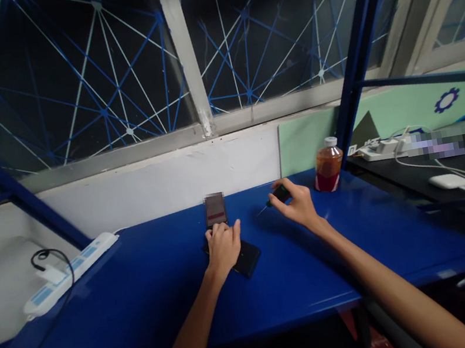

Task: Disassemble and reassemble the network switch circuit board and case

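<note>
My right hand [298, 204] is closed around the black and green handle of a screwdriver [281, 193]. Its thin shaft points down and left above the blue tabletop. My left hand [223, 247] rests on a black flat rectangular object [247, 257], fingers curled down and thumb out to the side. Just beyond those fingers lies a phone [215, 209] with a dark screen, its top end blurred out. The fingertips cover its near end, and whether they touch it I cannot tell.
On the blue table [146, 295], a white power strip [73, 275] with a black cable lies at left. A bottle of reddish drink [328, 165] stands at back right, near a blue metal post [350, 89]. The black table at right holds a white case [450, 181] and cables.
</note>
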`<state>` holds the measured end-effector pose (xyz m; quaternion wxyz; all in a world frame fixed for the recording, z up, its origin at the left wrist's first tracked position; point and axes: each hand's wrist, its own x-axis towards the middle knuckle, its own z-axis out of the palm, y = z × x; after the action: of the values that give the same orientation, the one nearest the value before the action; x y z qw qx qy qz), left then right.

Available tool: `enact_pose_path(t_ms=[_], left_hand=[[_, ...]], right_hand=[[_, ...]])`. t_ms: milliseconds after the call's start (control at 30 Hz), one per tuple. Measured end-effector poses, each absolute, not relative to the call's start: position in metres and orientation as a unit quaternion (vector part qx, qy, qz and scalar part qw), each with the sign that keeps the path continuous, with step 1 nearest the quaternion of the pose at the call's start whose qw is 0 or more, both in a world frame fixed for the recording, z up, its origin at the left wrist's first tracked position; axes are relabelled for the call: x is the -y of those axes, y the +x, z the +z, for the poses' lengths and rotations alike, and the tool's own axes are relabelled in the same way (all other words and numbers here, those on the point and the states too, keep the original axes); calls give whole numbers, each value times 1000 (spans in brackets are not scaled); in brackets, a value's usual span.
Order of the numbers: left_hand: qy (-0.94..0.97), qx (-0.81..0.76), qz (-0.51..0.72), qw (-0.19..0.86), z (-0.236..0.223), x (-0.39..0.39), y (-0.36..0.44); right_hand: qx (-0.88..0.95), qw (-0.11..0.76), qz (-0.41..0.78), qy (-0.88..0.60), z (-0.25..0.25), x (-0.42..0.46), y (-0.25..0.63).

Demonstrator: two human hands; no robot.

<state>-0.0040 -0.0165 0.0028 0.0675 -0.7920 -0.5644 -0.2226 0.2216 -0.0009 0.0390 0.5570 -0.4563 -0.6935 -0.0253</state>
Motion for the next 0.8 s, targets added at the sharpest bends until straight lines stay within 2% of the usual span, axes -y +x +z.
enact_pose_path(t_ms=[133,333,533,700,800], left_hand=[[-844,488,-223,31,4,17,-3],[-736,631,-219,111,1,19,2],[-796,569,-199,63,4,17,-8],[-722,653,-201,109,-1,15,-8],[-729,642,-221,93,-1,14,-7]], right_hand=[[693,560,-21,-453,39,1,222],[695,558,-22,-453,39,2,221],[697,558,-21,-451,38,2,220],[694,562,-20,-449,38,2,220],[694,566,-16,-445,38,3,219]])
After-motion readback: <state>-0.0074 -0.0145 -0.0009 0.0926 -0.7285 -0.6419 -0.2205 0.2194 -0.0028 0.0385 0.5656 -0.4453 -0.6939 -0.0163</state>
